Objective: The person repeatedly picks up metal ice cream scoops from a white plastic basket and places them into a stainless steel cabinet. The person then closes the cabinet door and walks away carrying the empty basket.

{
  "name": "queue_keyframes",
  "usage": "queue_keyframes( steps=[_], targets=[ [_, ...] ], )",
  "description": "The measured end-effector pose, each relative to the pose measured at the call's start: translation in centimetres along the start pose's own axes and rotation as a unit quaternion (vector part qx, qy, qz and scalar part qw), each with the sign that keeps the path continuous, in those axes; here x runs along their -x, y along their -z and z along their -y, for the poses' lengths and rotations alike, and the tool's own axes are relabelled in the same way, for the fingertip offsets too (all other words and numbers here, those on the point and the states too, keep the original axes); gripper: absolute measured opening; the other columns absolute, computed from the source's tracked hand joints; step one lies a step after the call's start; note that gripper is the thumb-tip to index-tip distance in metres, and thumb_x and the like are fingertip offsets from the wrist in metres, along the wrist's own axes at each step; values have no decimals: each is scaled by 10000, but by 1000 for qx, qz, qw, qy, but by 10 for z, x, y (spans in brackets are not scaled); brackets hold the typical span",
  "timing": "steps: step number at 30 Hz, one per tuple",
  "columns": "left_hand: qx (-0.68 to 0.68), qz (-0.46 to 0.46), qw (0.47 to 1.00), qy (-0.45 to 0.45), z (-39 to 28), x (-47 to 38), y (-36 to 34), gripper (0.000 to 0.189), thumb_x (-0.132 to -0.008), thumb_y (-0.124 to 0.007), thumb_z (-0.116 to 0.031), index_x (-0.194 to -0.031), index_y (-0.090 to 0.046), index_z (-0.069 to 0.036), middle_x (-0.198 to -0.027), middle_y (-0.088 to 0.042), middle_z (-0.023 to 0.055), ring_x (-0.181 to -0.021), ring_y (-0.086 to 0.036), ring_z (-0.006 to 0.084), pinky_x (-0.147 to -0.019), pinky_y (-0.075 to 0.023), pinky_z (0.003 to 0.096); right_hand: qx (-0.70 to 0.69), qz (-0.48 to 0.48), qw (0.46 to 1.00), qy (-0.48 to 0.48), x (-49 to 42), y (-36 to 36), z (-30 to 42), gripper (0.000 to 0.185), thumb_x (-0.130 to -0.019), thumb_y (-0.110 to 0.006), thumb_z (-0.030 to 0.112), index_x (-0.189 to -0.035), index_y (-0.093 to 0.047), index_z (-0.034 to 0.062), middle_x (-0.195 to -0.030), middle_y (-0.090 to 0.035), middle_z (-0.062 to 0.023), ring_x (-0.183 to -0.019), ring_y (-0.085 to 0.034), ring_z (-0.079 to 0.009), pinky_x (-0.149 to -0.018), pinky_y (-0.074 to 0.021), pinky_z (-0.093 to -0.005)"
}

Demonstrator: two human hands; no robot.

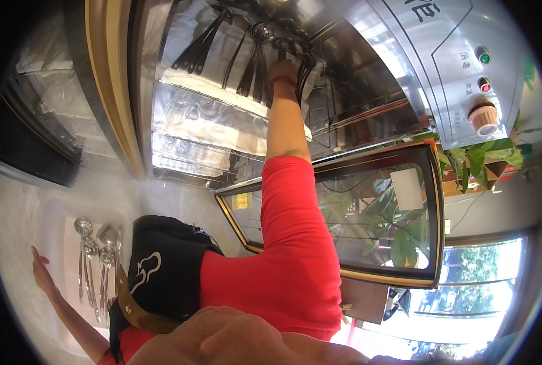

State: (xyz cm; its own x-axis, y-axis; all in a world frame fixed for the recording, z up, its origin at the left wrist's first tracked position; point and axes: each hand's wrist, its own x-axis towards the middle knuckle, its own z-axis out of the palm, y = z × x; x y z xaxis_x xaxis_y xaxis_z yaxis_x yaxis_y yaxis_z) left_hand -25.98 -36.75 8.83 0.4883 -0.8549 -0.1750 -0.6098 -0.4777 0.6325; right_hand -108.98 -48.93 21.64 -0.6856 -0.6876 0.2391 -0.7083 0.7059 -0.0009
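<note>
My right hand (283, 72) reaches into a metal cabinet, its fingers closed on a metal kitchen utensil (282, 51), partly hidden. Beside it on white cloth lie slotted spoons or skimmers (262, 32) with dark handles (252, 75), and more long-handled utensils (305, 75) on the other side. At lower left, my left hand (41, 273) is empty with its fingers apart, over the side of a whitish tub (54, 228). Several shiny ladles and skimmers (89, 248) lie in the tub, beside the black apron.
Glassware (179, 107) stands on lower cloth-lined shelves. The cabinet's framed glass door (430, 219) stands open at right, near leafy plants (476, 157). A control panel (465, 59) has a knob (483, 118) and two round buttons or lights. Another dark-framed door (111, 91) is at left.
</note>
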Motion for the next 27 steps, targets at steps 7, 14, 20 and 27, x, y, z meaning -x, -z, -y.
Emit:
queue_keyframes(
  steps=[7,14,20,27],
  targets=[
    [-20,-8,999,25,6,7,11,633,-802,-404,-672,-606,-488,-76,-696,-493,40,-745,-476,197,-793,-350,317,-118,-109,987,0,41,52,37,565,-815,-514,423,-1129,-509,-47,-1176,-503,-236,-1135,-474,-380,-922,-425,-432],
    [-9,0,1000,4,-2,0,-2,629,-808,-401,-665,-605,-491,-77,-696,-493,39,-743,-475,197,-801,-346,317,-30,92,994,58,66,48,82,564,-861,-428,307,-1233,-374,-113,-1198,-482,-266,-1075,-530,-361,-878,-463,-376],
    [-10,12,1000,4,1,-3,-4,627,-813,-403,-662,-602,-484,-76,-689,-486,37,-738,-469,191,-808,-345,312,-13,98,989,108,20,1,62,570,-865,-434,221,-1279,-284,-142,-1152,-498,-302,-1071,-536,-351,-858,-477,-359],
    [36,13,999,-16,19,-6,2,630,-811,-402,-665,-601,-476,-76,-685,-479,34,-729,-466,190,-798,-350,313,-104,149,979,95,27,6,60,518,-887,-462,236,-1241,-339,-121,-1077,-563,-279,-1012,-576,-338,-816,-498,-381]
  ],
)
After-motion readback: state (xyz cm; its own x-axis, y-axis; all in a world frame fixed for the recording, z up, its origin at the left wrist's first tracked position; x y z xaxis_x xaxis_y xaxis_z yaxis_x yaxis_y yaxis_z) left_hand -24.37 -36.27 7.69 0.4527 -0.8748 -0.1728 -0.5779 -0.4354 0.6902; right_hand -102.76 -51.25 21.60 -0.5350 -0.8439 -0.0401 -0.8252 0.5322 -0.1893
